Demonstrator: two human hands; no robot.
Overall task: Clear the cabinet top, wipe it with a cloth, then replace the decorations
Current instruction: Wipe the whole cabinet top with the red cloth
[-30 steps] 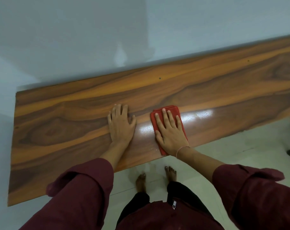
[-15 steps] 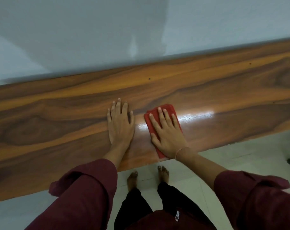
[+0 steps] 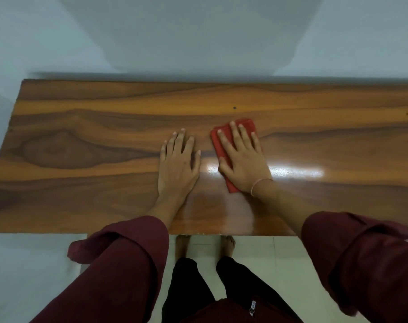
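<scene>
Plain pale wall behind wooden cabinet top; light tiled floor below.

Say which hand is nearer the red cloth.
Right. The right hand lies flat on the cloth, fingers straight. The left hand rests flat on the bare cabinet top just left of the cloth, not touching it.

Hides most of the red cloth under the flat right hand, baring only a far corner, a left strip and the near tip. Loses the right end of the bench past the edge. Cuts both sleeves at the bottom. Masks the front of both feet behind the bench. Leaves the trouser tag too small to read.
</scene>
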